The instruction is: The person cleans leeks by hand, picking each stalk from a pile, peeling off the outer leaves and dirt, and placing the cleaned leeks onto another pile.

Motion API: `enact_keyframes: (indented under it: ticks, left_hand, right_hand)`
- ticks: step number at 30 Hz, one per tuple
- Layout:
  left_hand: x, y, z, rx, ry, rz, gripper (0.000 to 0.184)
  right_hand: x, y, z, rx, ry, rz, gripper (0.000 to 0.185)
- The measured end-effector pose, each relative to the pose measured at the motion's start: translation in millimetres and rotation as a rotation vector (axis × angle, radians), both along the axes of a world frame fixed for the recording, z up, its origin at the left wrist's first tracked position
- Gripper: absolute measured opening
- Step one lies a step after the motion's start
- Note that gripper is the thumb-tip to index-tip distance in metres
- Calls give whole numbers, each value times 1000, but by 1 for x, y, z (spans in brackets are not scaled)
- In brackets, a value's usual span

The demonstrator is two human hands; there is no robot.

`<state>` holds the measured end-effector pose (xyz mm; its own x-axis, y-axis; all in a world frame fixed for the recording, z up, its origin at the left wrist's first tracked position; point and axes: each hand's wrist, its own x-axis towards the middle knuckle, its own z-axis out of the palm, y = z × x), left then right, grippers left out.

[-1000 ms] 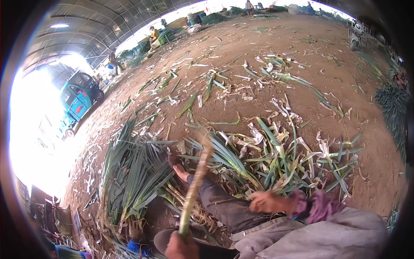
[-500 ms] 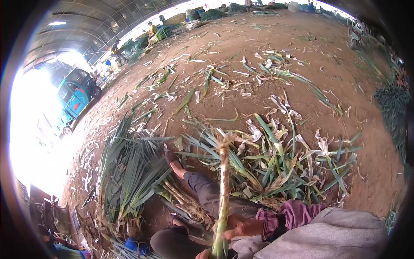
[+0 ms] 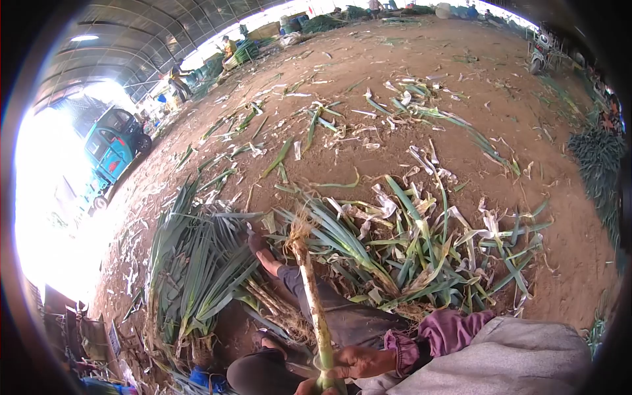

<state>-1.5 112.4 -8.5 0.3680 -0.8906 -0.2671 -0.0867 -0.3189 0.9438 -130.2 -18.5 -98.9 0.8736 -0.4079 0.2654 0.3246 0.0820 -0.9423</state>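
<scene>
A long leek [image 3: 312,289] stands up in front of me, its root tuft on top and its white shaft streaked brown. Low in the frame my left hand [image 3: 308,387] grips its green lower part, mostly cut off by the edge. My right hand [image 3: 362,362], in a purple cuff, closes on the stalk just above. Beside my outstretched leg [image 3: 329,309] lies a pile of green leeks [image 3: 204,270] on the left. On the right are loose leeks and peeled leaves [image 3: 421,250].
Leaf scraps [image 3: 316,125] litter the dirt floor [image 3: 461,145]. A blue three-wheeled vehicle [image 3: 108,151] stands at left. Two people, one standing [image 3: 178,80] and one sitting [image 3: 228,49], are far left. A scooter [image 3: 541,51] and stacked leeks [image 3: 598,164] are at right.
My right hand has come left from above my leg onto the leek. The leek's root end swung right, then back left. The distant standing person has shifted posture.
</scene>
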Motion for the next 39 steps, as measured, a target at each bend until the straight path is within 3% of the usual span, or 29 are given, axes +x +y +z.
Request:
enact_keyframes:
  ticks: [1,4,6,9,17,18,19,20,21,22,24,27,30,32,34,36,38,39]
  left_hand:
    - [1,2,-5,-9,-38,9,19]
    - [2,7,-13,-20,-158,16,16]
    - [0,6,-7,3,-250,-8,15]
    - [-7,-3,-5,-37,-1171,1,19]
    - [39,15,1,132,-1367,130,22]
    - [51,22,-3,154,-1377,135,21]
    - [63,29,-8,175,-1384,138,20]
    - [77,36,-12,178,-1383,157,19]
    - [90,43,-18,182,-1379,178,18]
    - [98,48,-20,186,-1375,199,17]
    - [101,52,-11,215,-1111,282,22]
    - [103,51,-5,264,-877,325,23]
    - [83,26,14,72,-458,227,19]
    - [70,9,15,75,-386,148,12]
    - [48,-13,31,55,-147,105,10]
    - [33,-26,34,30,16,29,5]
    - [16,-40,40,31,147,3,8]
    - [10,-46,42,20,158,-20,9]
  right_hand:
    - [2,1,-3,1,-44,-15,28]
    - [-1,0,-3,-4,171,90,38]
    - [-4,3,6,-2,156,2,35]
    - [-7,5,4,49,149,-90,28]
    - [-77,-65,-6,559,-170,-245,23]
    - [-98,-79,-6,598,-290,-301,22]
    - [-132,-98,2,615,-30,-410,21]
    - [-156,-104,26,539,133,-757,20]
    - [-185,-116,32,549,122,-871,21]
    - [-205,-113,39,549,101,-1217,24]
    - [-311,-148,-34,702,-134,-1143,24]
    - [-337,-142,-35,965,-351,-1369,22]
    - [-327,-137,-82,1248,-406,-1290,19]
    - [-258,-115,-80,915,-67,-1187,17]
    - [-168,-98,-12,739,363,-953,19]
    - [-112,-80,4,659,279,-524,25]
    - [-60,-57,24,346,205,-358,33]
    - [-39,-46,32,341,198,-289,35]
